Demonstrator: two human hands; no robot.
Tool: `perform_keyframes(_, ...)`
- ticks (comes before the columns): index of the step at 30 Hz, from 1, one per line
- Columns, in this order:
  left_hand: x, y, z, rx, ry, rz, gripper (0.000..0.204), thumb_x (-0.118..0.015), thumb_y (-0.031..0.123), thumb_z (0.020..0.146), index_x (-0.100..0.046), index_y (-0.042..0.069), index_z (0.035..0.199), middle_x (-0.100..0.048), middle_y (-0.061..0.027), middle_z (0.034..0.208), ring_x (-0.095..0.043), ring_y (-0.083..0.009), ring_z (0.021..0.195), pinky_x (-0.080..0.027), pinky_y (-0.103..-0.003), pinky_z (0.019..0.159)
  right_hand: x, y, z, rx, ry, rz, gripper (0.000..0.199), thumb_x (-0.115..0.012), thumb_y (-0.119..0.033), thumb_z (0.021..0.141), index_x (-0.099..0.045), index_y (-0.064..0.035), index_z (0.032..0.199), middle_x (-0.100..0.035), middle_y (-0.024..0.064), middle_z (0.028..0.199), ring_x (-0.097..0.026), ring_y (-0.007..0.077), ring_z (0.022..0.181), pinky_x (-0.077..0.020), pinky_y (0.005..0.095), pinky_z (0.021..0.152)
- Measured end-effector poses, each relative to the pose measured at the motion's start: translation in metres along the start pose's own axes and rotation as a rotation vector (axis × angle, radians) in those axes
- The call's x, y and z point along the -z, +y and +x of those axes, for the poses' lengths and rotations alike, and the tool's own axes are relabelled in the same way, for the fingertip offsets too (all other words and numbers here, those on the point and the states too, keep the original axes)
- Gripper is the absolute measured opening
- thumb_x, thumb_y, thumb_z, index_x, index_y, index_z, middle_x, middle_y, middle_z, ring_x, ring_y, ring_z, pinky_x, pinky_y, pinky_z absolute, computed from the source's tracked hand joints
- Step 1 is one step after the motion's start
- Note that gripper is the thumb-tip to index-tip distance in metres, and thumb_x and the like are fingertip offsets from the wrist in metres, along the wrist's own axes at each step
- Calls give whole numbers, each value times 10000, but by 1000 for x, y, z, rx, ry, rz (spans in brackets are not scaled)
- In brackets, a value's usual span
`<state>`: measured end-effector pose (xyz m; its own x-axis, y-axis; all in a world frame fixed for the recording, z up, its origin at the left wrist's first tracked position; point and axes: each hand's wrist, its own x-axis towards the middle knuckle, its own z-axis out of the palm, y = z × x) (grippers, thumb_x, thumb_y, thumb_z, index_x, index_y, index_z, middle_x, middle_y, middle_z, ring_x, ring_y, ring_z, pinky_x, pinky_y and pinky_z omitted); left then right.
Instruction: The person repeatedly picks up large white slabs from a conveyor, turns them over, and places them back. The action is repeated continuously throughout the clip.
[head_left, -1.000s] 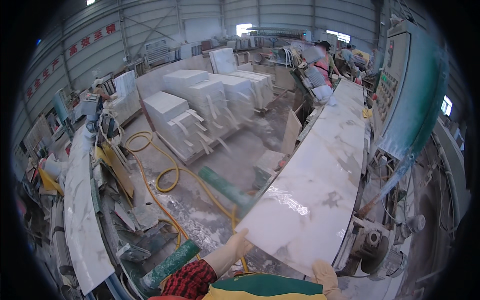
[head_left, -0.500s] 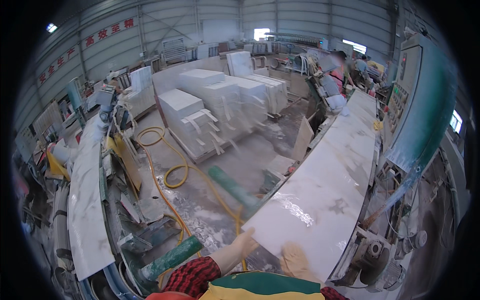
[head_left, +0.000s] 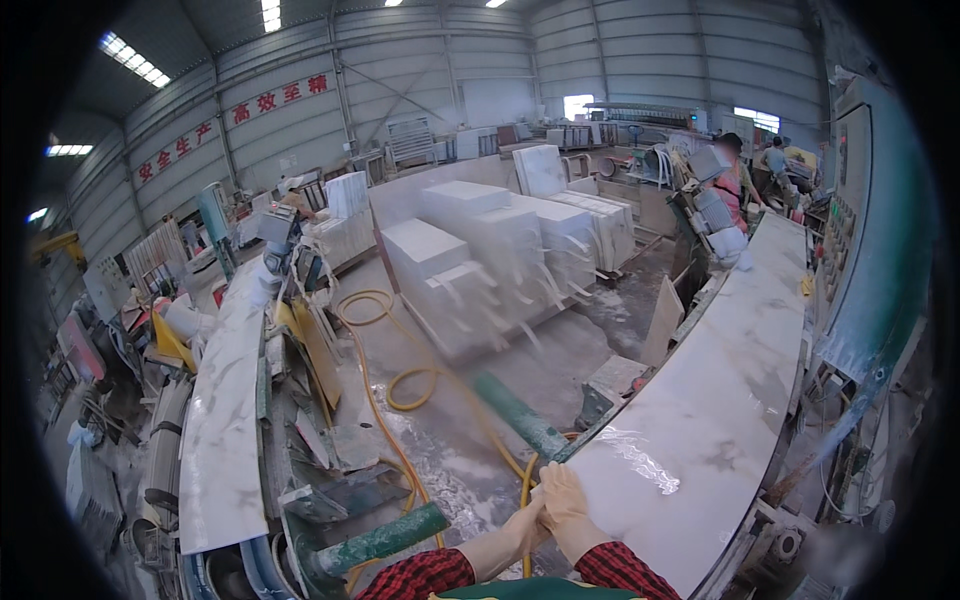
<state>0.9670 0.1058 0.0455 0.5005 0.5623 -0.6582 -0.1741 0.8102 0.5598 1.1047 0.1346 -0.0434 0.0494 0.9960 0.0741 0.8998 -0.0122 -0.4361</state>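
My right hand (head_left: 566, 503), in a pale glove, lies at the near left corner of a long polished stone slab (head_left: 690, 410), white with grey-brown veining. Its fingers are held together and bend down at the slab's edge. Close against it on the left is my left hand (head_left: 522, 532), also pale and seemingly gloved. The left fingers are largely hidden behind the right hand, so what they hold does not show. Both forearms wear red and black checked sleeves.
To the left, another veined slab (head_left: 222, 440) lies on a conveyor. Green rollers (head_left: 385, 538) stick out between the two lines. A yellow hose (head_left: 415, 385) coils on the wet floor. Wrapped stone stacks (head_left: 480, 265) stand ahead. At right is a control cabinet (head_left: 865, 240); farther off, a person (head_left: 735, 185).
My right hand has left the slab's top near its front edge and come to the left corner beside my left hand. The view has tilted up and turned left.
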Motion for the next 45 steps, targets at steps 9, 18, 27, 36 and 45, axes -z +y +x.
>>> perform_keyframes(9, 26, -9, 18, 72, -12, 112, 678, -516, 463, 1103, -404, 32, 1615, -494, -161, 1634, -515, -279, 1468, -410, -393, 1236, 21, 22, -88, 161, 265, -109, 566, -613, -298, 969, -590, 22, 1435, -579, 278, 1492, -516, 440, 1422, -348, 513, 1256)
perform_keyframes(18, 2, -32, 15, 148, -25, 177, 724, -475, 492, 1122, -323, 42, 1668, -430, -182, 1675, -480, -304, 1496, -479, -397, 1175, 99, 65, -273, 12, 173, 82, 713, -664, -285, 941, -476, 33, 1550, -503, 316, 1559, -481, 510, 1434, -329, 564, 1259)
perform_keyframes(27, -5, -64, 27, 200, -151, 169, 702, -465, 574, 1098, -431, 126, 1636, -445, -126, 1682, -449, -274, 1521, -405, -391, 1230, 101, 113, -386, -251, 37, -238, 641, -624, -367, 1004, -522, -16, 1530, -516, 263, 1568, -466, 506, 1440, -398, 586, 1194)
perform_keyframes(36, 45, -88, -16, 196, 36, 89, 719, -555, 512, 1078, -443, 44, 1612, -496, -157, 1637, -496, -269, 1480, -418, -382, 1236, 108, 17, -197, 38, -11, 3, 901, -764, -338, 863, -407, 37, 1601, -415, 320, 1633, -343, 513, 1538, -239, 557, 1305)
perform_keyframes(45, 182, -63, -123, -38, 566, 721, 672, -654, 545, 1023, -591, 109, 1530, -738, -102, 1338, -717, -243, 1083, -558, -407, 959, 83, 69, -133, 209, -26, -341, 776, -625, -27, 821, -442, 27, 1573, -444, 316, 1614, -381, 503, 1516, -299, 527, 1296)
